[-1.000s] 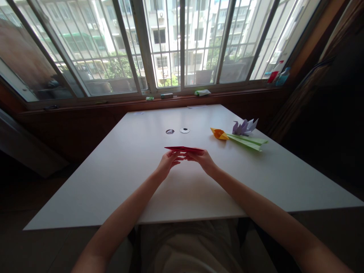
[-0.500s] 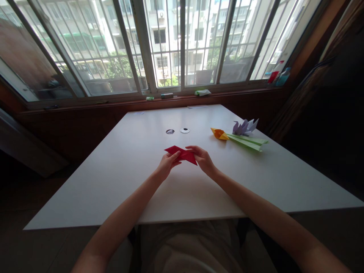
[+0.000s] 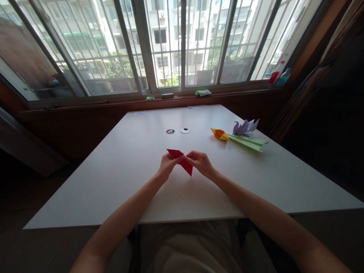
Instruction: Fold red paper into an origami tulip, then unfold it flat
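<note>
Swung downward since half a second ago: near point of the red folded paper [image 3: 187,167], with right fingertips now drawn in toward the middle

Pinched narrowly from both sides, thumb against fingers: left hand [image 3: 167,163] on the upper-left part, right hand [image 3: 201,163] at the middle, tips almost meeting. Location of the paper: between both hands, over the white table [image 3: 113,182], one point toward the upper left, another hanging toward the near edge. Seemingly raised, though cannot tell for certain whether touching the tabletop.

Apparently working a fold at the centre. For a good result, keep the left pinch steady as an anchor, press with the right fingertips only along one line, and match edges before flattening. Go lightly: thin paper, likely to wrinkle at a sharp bend. Mind both thumbs, now covering the very middle and hiding any crease there.

Off to the right, well apart from the right hand: yellow-orange folded paper [image 3: 219,134], meeting or nearly meeting a long green folded paper [image 3: 247,141], with purple folded paper [image 3: 245,128] just behind. Straight ahead: dark round spot [image 3: 170,132] and white disc [image 3: 184,130], side by side, too small to identify. Main obstacle, own fingers.
</note>
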A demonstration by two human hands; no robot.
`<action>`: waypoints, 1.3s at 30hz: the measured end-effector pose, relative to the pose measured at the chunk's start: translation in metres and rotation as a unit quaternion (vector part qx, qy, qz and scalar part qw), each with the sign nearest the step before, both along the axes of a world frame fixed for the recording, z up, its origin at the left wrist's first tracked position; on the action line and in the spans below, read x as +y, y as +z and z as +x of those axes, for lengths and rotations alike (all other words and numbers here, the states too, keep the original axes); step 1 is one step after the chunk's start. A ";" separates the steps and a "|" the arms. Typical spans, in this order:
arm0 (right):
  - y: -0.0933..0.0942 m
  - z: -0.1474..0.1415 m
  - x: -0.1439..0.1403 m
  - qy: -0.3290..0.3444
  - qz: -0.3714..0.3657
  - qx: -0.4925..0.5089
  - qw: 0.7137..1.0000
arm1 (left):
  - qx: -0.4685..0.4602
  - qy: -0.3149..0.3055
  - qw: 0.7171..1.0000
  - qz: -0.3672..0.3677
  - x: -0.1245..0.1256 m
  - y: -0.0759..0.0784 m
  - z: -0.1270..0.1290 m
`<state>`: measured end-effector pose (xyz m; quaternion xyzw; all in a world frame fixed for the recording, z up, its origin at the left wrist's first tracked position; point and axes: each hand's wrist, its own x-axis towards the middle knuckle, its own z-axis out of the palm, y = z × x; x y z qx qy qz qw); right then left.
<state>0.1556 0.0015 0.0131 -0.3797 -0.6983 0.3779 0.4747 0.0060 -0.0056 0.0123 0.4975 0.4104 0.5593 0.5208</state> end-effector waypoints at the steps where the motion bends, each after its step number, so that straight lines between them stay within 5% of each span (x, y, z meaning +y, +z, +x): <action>1: 0.000 0.000 -0.001 -0.001 0.001 -0.001 1.000 | 0.001 0.008 1.000 0.001 0.000 0.000 0.000; 26: -0.004 -0.003 0.000 0.022 -0.026 0.035 0.999 | -0.017 0.033 0.999 0.002 -0.003 0.003 0.002; 34: -0.006 -0.001 0.005 0.032 -0.037 0.014 0.999 | -0.017 0.086 0.996 0.009 0.002 -0.002 0.001; 39: -0.005 -0.001 0.006 0.000 -0.032 0.017 0.999 | 0.047 0.043 0.998 -0.007 0.005 0.000 -0.003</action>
